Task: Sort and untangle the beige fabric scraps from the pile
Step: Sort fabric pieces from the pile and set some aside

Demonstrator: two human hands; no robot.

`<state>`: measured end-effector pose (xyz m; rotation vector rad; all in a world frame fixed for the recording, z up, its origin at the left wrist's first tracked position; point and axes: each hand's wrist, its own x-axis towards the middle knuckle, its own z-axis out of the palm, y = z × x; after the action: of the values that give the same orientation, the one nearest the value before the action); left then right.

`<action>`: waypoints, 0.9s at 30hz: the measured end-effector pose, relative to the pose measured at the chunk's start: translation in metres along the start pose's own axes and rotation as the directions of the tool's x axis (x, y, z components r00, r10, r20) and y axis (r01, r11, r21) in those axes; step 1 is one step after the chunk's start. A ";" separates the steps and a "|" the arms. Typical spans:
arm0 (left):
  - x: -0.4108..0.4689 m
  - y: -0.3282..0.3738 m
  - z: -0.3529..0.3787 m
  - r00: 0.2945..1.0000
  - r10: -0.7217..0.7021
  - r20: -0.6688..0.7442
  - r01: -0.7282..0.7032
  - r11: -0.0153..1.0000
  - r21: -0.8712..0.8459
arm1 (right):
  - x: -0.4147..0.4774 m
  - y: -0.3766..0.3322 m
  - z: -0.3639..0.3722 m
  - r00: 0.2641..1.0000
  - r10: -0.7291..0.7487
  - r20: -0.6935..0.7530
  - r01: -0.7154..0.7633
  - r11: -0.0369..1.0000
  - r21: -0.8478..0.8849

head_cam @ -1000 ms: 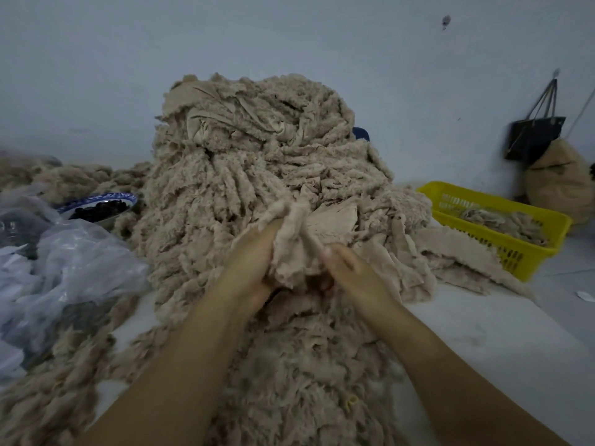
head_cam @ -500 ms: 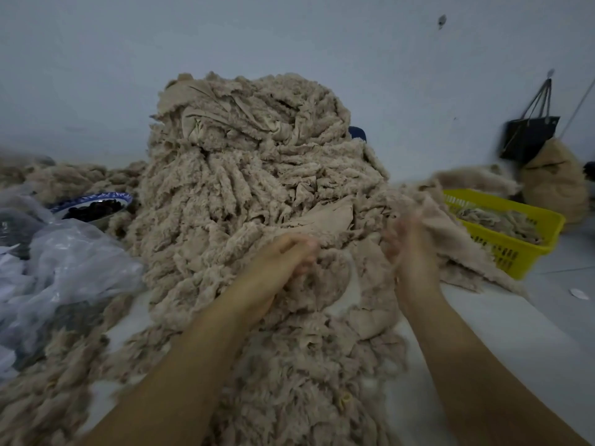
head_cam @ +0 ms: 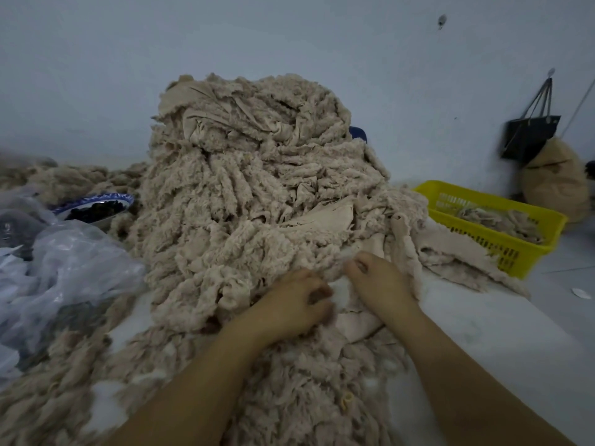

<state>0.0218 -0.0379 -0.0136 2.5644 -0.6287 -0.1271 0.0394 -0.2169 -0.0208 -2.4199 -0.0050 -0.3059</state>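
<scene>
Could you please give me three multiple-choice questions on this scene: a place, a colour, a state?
1. The yellow basket stands where from the scrap pile? A left B right C on top
2. The bag hanging on the wall is: A red B black C white
3. The left hand and right hand are: A raised in air B lifting the basket C gripping scraps at the pile's foot
Key: 1 B, it sits by the right edge; 2 B, dark against the pale wall; 3 C, both hands' fingers curl into fabric.
</scene>
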 end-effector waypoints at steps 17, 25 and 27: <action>0.000 0.006 -0.017 0.970 -0.158 -0.183 0.049 0.870 -0.491 | -0.004 -0.007 -0.006 0.939 0.272 -0.209 -0.079 0.765 0.639; -0.002 0.015 -0.004 0.997 -0.075 -0.031 0.062 0.952 -0.301 | 0.002 0.006 -0.010 0.914 0.372 -0.164 -0.185 0.739 0.647; -0.002 0.013 -0.017 0.974 -0.160 -0.159 0.052 0.846 -0.531 | 0.004 0.006 -0.010 0.955 0.277 -0.108 -0.191 0.850 0.491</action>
<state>0.0177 -0.0396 0.0078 2.0423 -0.3151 -0.0668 0.0413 -0.2281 -0.0170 -1.8701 0.2652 -0.3568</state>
